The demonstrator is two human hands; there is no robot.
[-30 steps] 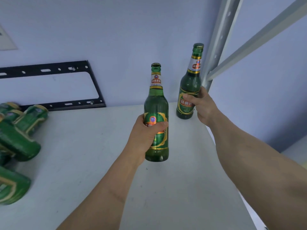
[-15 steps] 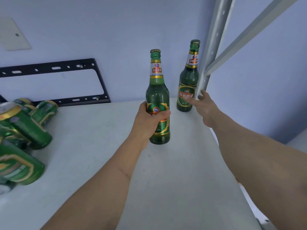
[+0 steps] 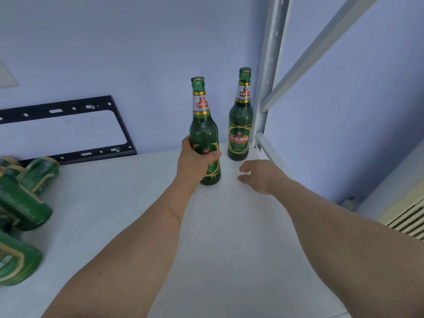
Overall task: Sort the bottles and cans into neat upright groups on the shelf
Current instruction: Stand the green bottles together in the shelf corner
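Left hand (image 3: pixel 195 161) gripping upright bottle (image 3: pixel 204 131) on shelf (image 3: pixel 229 237) — right hand (image 3: pixel 259 175) loose, empty, near corner bottle (image 3: pixel 239 125).

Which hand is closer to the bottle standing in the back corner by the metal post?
Right. The right hand hovers empty just in front of the corner bottle, not touching it. The left hand is farther left, gripping the other bottle.

I have a single head-worn wide-angle view, looking forward and down over the flat white shelf (image 3: pixel 229 249) toward its back right corner, where the pale perforated metal upright post (image 3: pixel 267 72) rises. It sits close: both forearms reach in from the bottom edge.
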